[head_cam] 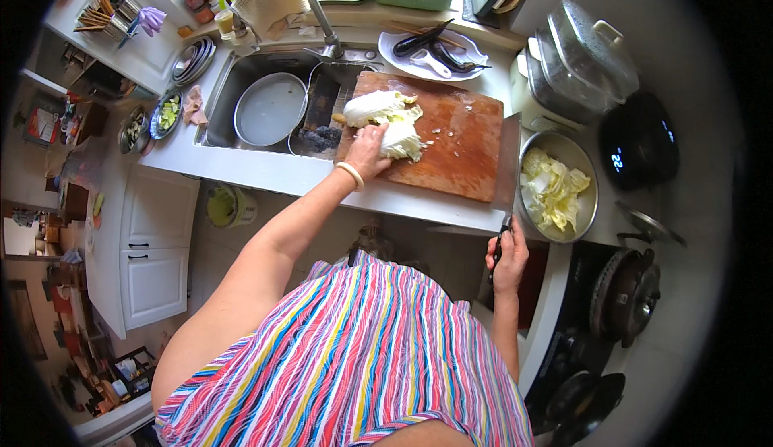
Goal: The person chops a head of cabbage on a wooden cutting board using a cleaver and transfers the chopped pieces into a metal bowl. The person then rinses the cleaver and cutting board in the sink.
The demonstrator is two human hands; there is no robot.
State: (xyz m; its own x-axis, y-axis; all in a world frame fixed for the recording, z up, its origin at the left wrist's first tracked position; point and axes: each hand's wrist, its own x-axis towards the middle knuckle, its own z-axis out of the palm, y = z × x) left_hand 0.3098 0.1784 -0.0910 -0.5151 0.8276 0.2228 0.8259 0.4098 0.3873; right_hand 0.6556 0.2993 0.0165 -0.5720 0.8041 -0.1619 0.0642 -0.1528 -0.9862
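Note:
My left hand (369, 148) grips a piece of napa cabbage (401, 141) at the left side of the wooden cutting board (462, 145). Just beyond it lies another white cabbage piece (367, 107), its frilly leaf end turned right. My right hand (508, 254) holds a kitchen cleaver (508, 163) by its black handle. The wide blade points away from me, past the board's right edge. To the right of the blade, a steel bowl (590, 211) contains cut cabbage leaves (551, 188). Small cabbage scraps are scattered over the board.
Left of the board, a sink (220, 106) holds a round metal basin (272, 136) under the faucet (329, 39). Eggplants (423, 39) and a white peeler lie on a white dish (480, 54). A black appliance (637, 139) and a lidded pot (625, 296) stand at right.

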